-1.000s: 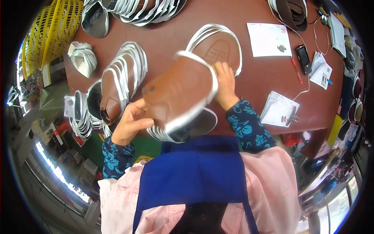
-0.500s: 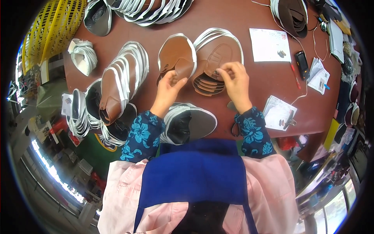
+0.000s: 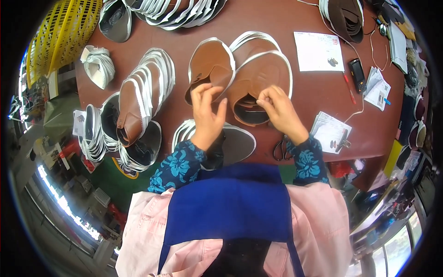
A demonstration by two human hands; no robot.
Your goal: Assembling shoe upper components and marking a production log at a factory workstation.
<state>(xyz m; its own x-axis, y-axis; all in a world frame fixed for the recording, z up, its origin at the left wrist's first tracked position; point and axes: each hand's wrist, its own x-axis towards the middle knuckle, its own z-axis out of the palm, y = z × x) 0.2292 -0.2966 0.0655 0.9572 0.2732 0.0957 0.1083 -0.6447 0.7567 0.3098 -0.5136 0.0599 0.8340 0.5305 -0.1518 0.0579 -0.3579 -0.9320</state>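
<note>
1. The brown leather shoe upper (image 3: pixel 210 69), edged in white, lies on the dark red desk (image 3: pixel 304 99), just left of a stack of like uppers (image 3: pixel 263 76) and touching it along one side.
2. The left hand (image 3: pixel 207 115) rests its fingertips on the near edge of the single upper; its grip looks narrow, thumb close to the forefinger, pinching at the rim, though the view is too small to say if it truly holds the leather.
3. The right hand (image 3: pixel 279 111) sits on the near edge of the stack, fingers curled over the top piece, a narrow grip that touches rather than lifts.
4. The step in hand seems to be sorting or pairing uppers: one piece laid apart, the next being picked off the pile. The next move calls for a clean pinch on one layer only, so the pieces beneath stay put.
5. Just below the hands lies a grey-lined pile of uppers (image 3: pixel 235 143), partly under the left forearm.
6. Farther left stand rows of uppers on edge (image 3: pixel 138 101), and a yellow basket (image 3: pixel 60 37) sits at the corner.
7. To the right lie paper slips (image 3: pixel 318 51), a black handset (image 3: pixel 356 74) and scissors (image 3: pixel 279 150) near the desk's edge.
</note>
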